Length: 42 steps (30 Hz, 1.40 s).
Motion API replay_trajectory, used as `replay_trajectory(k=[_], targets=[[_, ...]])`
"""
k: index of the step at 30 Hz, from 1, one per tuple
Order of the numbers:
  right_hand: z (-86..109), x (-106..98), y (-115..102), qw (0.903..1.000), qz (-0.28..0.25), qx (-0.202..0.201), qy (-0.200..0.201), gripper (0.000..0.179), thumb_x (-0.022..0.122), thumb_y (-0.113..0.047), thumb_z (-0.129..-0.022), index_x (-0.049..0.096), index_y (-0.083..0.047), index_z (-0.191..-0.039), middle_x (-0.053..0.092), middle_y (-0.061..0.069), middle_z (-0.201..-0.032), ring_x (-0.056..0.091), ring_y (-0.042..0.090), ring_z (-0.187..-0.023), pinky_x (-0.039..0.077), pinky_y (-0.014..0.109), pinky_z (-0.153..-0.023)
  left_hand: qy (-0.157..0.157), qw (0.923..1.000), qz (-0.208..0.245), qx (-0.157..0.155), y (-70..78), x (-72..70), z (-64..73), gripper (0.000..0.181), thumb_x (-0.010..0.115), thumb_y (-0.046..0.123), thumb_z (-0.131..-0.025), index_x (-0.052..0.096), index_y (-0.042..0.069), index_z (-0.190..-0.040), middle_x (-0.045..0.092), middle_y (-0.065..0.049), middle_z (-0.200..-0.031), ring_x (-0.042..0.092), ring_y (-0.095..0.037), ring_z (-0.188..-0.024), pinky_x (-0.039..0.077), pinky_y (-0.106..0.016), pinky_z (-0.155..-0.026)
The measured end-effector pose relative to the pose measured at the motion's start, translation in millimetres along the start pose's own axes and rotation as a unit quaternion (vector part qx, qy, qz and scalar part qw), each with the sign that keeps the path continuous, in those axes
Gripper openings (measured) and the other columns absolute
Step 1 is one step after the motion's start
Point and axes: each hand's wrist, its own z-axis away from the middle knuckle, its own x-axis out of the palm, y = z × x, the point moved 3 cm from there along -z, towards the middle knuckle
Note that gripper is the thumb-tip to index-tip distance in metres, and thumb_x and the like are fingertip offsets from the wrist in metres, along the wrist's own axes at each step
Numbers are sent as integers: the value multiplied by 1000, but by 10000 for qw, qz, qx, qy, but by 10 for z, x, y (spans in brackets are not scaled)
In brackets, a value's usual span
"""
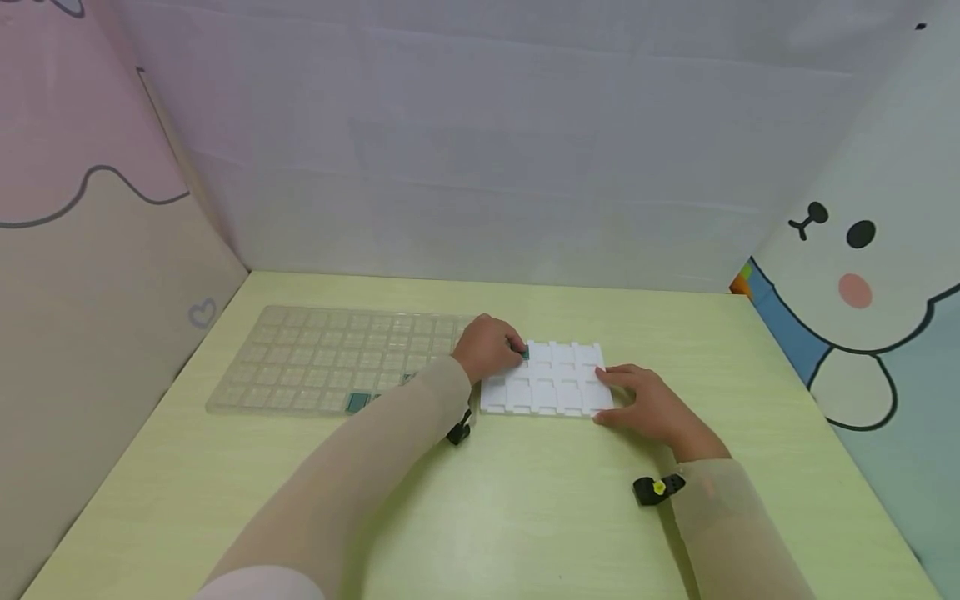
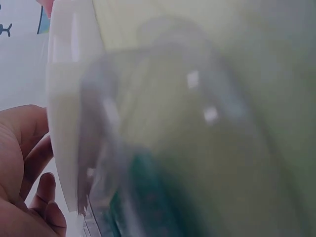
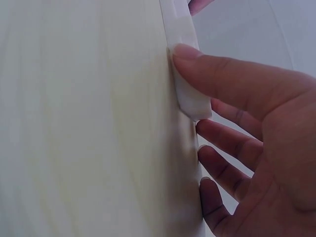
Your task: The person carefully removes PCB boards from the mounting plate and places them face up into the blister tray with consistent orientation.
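Note:
My left hand (image 1: 489, 346) reaches over the left back corner of a white compartment tray (image 1: 555, 379). Between its thumb and fingers it pinches a small dark green square chip (image 1: 526, 353), mostly covered by the fingers. At the tray's right side, my right hand (image 1: 648, 406) holds the edge, the thumb at the near corner and the fingers farther back. In the right wrist view the thumb (image 3: 222, 74) presses on the white side wall. To the left lies a clear compartment tray (image 1: 292, 358), with a green chip (image 1: 358, 402) in its front row.
Both trays lie on a pale wooden table (image 1: 555, 508). My left forearm hides part of the clear tray, where another green chip (image 1: 408, 378) peeks out. A white cloth wall (image 1: 480, 167) stands behind, and printed panels rise at both sides.

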Motion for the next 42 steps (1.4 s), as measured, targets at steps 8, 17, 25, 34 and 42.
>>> replay_trajectory(k=[8, 17, 25, 34, 42], targets=[[11, -2, 0, 10000, -29, 11, 20, 74, 86, -28, -86, 54, -6, -150, 45, 24, -152, 31, 49, -144, 27, 65, -115, 55, 9991, -323, 277, 63, -9, 21, 11, 80, 14, -89, 82, 25, -85, 70, 14, -84, 54, -15, -96, 48, -32, -95], [19, -13, -15, 10000, -11, -3, 26, 74, 85, -28, -87, 54, -6, -150, 45, 24, -152, 32, 49, -144, 27, 65, -115, 55, 9983, -277, 519, 164, -75, 76, 11, 78, 15, -90, 81, 26, -88, 70, 13, -92, 53, -16, -97, 48, -32, -90], [11, -9, 2, 10000, -29, 0, -5, 74, 85, -29, -87, 53, -6, -150, 44, 24, -153, 32, 49, -144, 28, 65, -115, -156, 9983, -65, 566, 239, -115, 158, 6, 78, 20, -93, 82, 25, -95, 70, 11, -101, 52, -16, -106, 47, -33, -94], [14, 0, -1, 10000, -12, -35, -6, 74, 85, -28, -87, 53, -5, -150, 44, 25, -152, 32, 50, -144, 28, 65, -115, -120, 9949, 131, 991, 258, -151, 252, 12, 77, 12, -91, 83, 23, -91, 74, 14, -102, 54, -13, -105, 47, -30, -95], [25, -21, -53, 10000, -24, -59, -30, 74, 85, -28, -87, 53, -4, -150, 44, 26, -152, 32, 51, -143, 28, 66, -114, -167, 9951, 216, 947, 218, -167, 363, 14, 76, 12, -92, 82, 25, -91, 74, 14, -103, 53, -11, -108, 46, -32, -98]])
